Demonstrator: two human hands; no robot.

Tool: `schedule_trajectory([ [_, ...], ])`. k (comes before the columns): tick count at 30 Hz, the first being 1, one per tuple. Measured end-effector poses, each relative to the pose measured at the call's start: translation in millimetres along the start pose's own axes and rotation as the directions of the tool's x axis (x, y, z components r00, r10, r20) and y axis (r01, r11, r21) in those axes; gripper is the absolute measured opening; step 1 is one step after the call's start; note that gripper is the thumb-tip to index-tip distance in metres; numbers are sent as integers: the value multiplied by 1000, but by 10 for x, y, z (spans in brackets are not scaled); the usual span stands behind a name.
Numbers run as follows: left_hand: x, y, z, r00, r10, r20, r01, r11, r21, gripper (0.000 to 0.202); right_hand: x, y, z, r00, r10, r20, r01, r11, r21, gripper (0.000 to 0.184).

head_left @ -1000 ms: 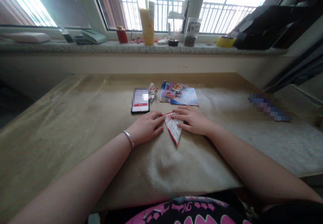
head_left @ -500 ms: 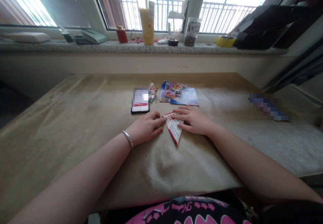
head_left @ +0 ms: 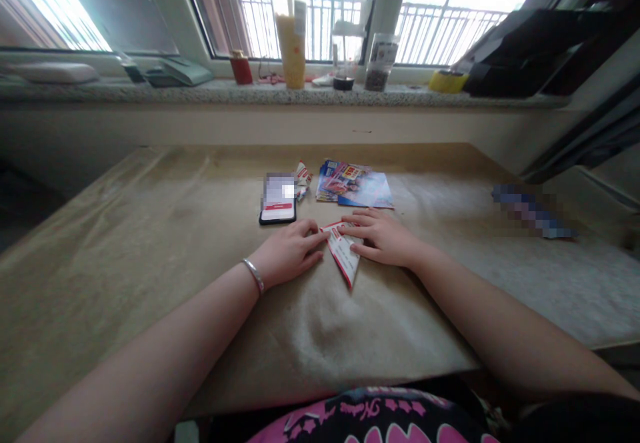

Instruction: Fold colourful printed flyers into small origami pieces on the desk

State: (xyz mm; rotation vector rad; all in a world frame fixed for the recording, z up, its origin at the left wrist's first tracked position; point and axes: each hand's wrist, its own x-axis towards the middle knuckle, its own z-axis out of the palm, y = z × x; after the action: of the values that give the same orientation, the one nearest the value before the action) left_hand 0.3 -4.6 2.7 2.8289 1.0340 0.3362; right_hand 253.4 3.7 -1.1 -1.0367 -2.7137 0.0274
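A sheet of white paper with red edges, folded to a triangle [head_left: 344, 256], lies on the table with its point toward me. My right hand [head_left: 383, 236] rests over its right side, fingers stretched out and pressing it flat. At its upper left corner is my left hand [head_left: 295, 250], the index fingertip touching the paper and the other fingers loosely bent and apart. The paper's right part is hidden under my right fingers. Just beyond my left hand lies a phone [head_left: 278, 213] with a lit screen.
A crumpled or folded red-and-white paper piece [head_left: 303, 175] sits beside the phone. Behind my right hand is a stack of printed leaflets [head_left: 367, 190]. A blurred-out flat item [head_left: 533, 211] lies far right. Cups and containers stand on the stone windowsill [head_left: 215, 95].
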Motion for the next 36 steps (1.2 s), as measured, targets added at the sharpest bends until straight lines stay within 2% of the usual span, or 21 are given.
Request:
schedule_trajectory([
  [8, 6, 5, 13, 1000, 6, -13, -5, 998, 57, 40, -1, 3, 11, 1000, 1, -3, -1, 1000, 14, 44],
  [15, 49, 43, 6, 995, 86, -40, -84, 994, 68, 34, 2, -39, 4, 1000, 17, -16, -17, 1000, 3, 42],
  [21, 62, 83, 27, 994, 93, -62, -89, 994, 62, 34, 5, -58, 2, 999, 7, -42, -7, 1000, -12, 41],
  [27, 71, 163, 34, 998, 46, -47, -43, 998, 56, 36, 22, -108, -23, 999, -1, -49, 2, 999, 32, 36],
  [36, 80, 186, 66, 995, 59, -79, -52, 995, 89, 38, 36, -109, -9, 998, 1, -56, 0, 1000, 24, 34],
])
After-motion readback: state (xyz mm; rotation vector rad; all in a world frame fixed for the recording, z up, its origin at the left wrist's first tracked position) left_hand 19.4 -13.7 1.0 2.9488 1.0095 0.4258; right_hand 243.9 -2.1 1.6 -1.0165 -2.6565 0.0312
